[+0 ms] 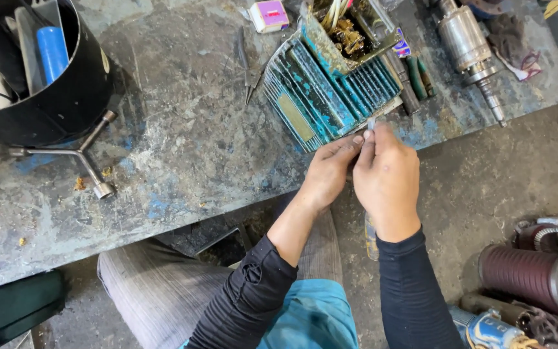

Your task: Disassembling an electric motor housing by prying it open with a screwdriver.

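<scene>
Both hands pinch a small pale piece point(371, 123): left hand point(328, 173) and right hand point(387, 179) in narrow grip, just below the teal finned housing point(321, 94). Best kept steady, over the counter point(182, 148) edge.

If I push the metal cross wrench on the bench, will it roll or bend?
The cross wrench looks like solid steel, so probably stiff and heavy for its size. Its crossed arms lie flat on the bench, so it would likely slide, not roll. The rough surface may resist sliding.

The finned casing point(330, 90) lay on the worktop point(182, 148), a bucket point(46, 71) far left, pliers point(248, 71) between them (nearer the casing), and a rotor shaft point(473, 52) right.
</scene>
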